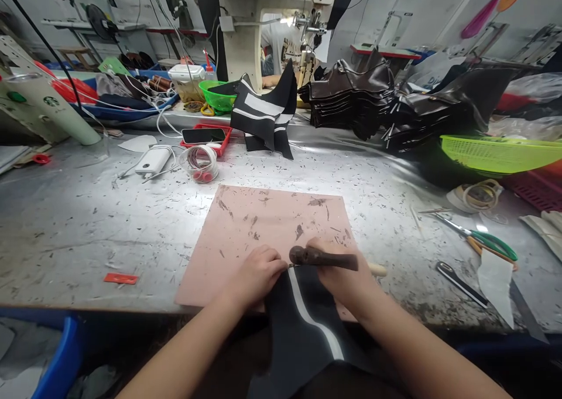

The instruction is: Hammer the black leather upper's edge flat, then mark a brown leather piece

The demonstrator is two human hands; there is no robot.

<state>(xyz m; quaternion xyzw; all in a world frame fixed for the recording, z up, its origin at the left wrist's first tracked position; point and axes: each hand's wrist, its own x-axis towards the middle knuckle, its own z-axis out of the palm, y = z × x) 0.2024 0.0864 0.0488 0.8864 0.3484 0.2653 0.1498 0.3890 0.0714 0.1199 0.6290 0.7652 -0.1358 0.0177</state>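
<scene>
A black leather-like piece (302, 305) with a curved white stripe hangs over the front edge of the pinkish board (263, 217). My left hand (259, 273) pinches its top edge, left of the stripe. In my right hand (345, 279) is a hammer (329, 258), gripped by its pale wooden handle, which pokes out on the right. The dark hammer head lies sideways just above the piece's top edge, its round face near my left fingertips. Whether the hammer touches the piece I cannot tell.
Scissors (487, 241), a black-handled cutter (461, 283) and tape rolls (474, 197) lie at right. Striped black pieces (263, 112) and stacked dark leather (351, 94) stand behind the board, before a sewing machine (239, 41). A red strip (120, 278) lies at left. Someone sits beyond the machine.
</scene>
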